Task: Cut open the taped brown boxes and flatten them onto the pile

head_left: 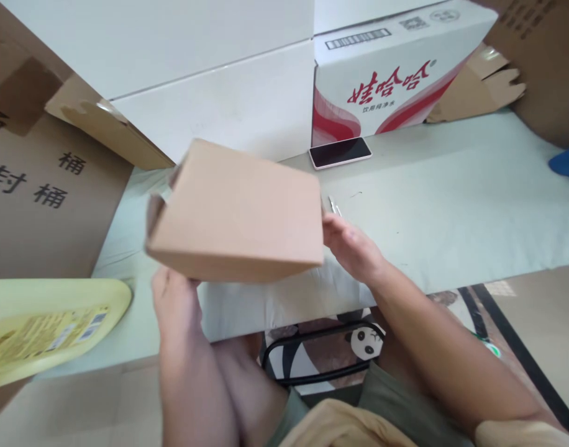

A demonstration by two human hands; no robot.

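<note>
A pale green cloth-covered table point(456, 211) spreads before the person. Along its back stand plain white cartons point(228, 105) and a white carton with red lettering point(391, 84); a large brown carton point(56, 242) with dark printed characters stands at the left. The small brown carton point(247, 211), slightly blurred, is tilted between the person's two hands above the table, near its front edge, with flaps standing out at its left end. Below that edge shows a panda-patterned item point(366, 343), and at the far left lies a yellow bottle point(56, 326) with a printed label.

The left hand point(176, 298) clasps the small carton from below at its near left corner, its fingers largely hidden. The right hand point(354, 248) presses against the right end, fingers together and nearly straight. Beyond, a phone point(340, 153) lies dark-screened at the foot of the lettered carton. A blue object point(568, 162), cut off, sits at the right edge. Smallest, a metal piece point(332, 203) lies just beyond the right fingertips.
</note>
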